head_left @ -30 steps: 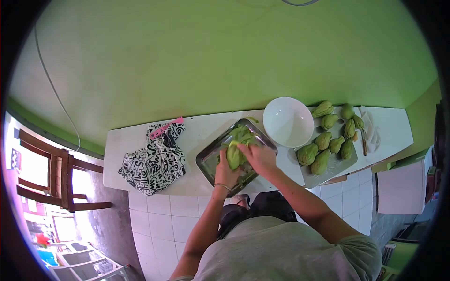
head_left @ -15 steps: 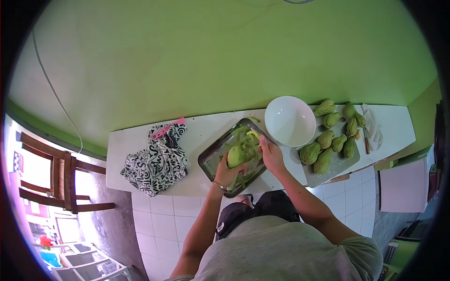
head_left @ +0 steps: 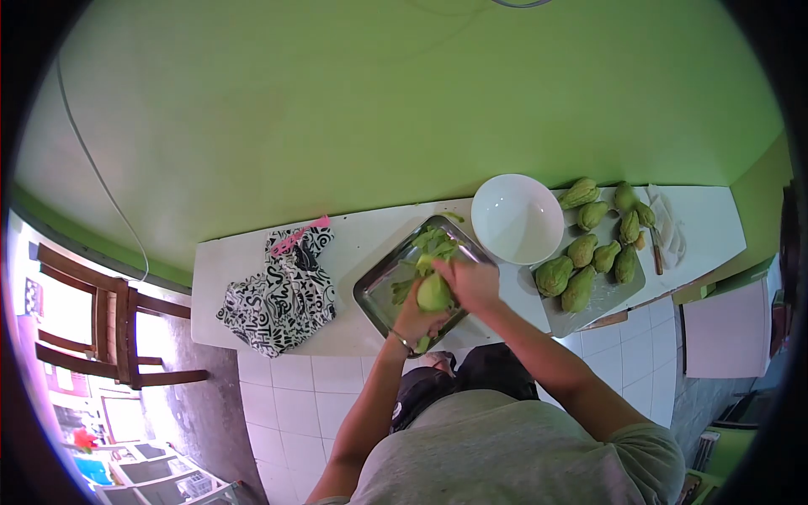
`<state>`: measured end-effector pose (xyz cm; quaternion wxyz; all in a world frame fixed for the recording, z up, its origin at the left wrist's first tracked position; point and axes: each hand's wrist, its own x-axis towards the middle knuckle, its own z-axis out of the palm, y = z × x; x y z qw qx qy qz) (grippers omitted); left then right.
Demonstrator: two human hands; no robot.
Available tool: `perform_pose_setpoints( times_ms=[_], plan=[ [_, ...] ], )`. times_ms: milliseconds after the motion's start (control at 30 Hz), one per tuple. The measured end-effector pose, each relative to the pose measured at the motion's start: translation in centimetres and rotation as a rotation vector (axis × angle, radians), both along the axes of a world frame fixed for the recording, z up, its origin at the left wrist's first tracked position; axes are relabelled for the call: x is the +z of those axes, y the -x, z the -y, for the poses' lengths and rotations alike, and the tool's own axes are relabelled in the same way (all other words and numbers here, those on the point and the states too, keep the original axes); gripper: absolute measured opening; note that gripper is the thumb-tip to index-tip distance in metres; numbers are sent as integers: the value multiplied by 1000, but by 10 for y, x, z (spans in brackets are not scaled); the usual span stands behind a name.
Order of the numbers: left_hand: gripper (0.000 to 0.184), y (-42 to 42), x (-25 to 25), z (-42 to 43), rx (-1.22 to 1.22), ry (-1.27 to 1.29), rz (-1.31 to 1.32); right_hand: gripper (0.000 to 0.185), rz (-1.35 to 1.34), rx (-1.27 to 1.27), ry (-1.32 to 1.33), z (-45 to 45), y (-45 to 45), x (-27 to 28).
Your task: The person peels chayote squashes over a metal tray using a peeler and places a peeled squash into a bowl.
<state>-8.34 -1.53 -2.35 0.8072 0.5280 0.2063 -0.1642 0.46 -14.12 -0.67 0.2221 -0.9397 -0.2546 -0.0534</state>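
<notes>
In my left hand (head_left: 411, 320) is a pale green, partly peeled chayote (head_left: 433, 294), gripped from below and held over the metal tray (head_left: 368, 307). My right hand (head_left: 473, 284) is closed at the upper right of the chayote. It grips a yellow peeler, mostly hidden by the fingers now and seen more plainly half a second ago. Green peelings (head_left: 434, 242) lie in the tray under and beyond both hands.
A white bowl (head_left: 518, 219) stands right of the tray. Several unpeeled chayotes (head_left: 581, 251) lie further right, near a knife (head_left: 657, 257) and a white cloth (head_left: 669, 227). A black-and-white patterned cloth item (head_left: 282, 295) lies at left. A green wall (head_left: 404, 109) rises behind the counter.
My right hand has moved left and down, from the tray's far right side onto the chayote. The chayote has shifted slightly right.
</notes>
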Motion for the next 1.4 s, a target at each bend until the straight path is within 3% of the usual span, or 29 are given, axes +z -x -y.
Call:
perform_pose_setpoints(
  times_ms=[100, 200, 500, 600, 633, 733, 833, 933, 1033, 1133, 1233, 1400],
  plan=[
    [80, 11, 21, 24, 4, 92, 11, 55, -68, -57, -62, 5, -27, -2],
    [79, 5, 12, 23, 126, 28, -11, 55, -121, 4, -160, 7, -17, 13],
    [72, -1, 8, -7, 157, 89, 7, 54, -166, 177, -146, 5, 29, 16],
    [76, 11, 21, 7, 61, -82, 2, 57, -105, 39, 72, 0, -6, 10],
    [79, 13, 21, 10, -33, 2, 70, 60, -138, 23, 93, 1, -21, 1],
    [76, 5, 26, 18, 79, -45, 168, 64, -129, -35, -28, 5, -26, -9],
    [70, 2, 29, 11, 214, 110, 157, 58, -501, -54, -261, 14, -24, 9],
    [67, 4, 9, -5, 203, 6, 159, 49, -97, -124, -303, 10, -7, 28],
    [65, 5, 18, -10, 230, -37, 124, 40, 159, 28, -347, 6, -10, 11],
    [68, 3, 18, -5, 267, -149, 183, 43, -114, 8, 51, 17, -6, -10],
    [71, 3, 12, -3, 283, -205, 287, 45, -198, -2, -149, 18, 8, 22],
    [69, 0, 14, -1, 256, -130, 156, 49, -236, 178, -187, 11, 32, 20]
  ],
)
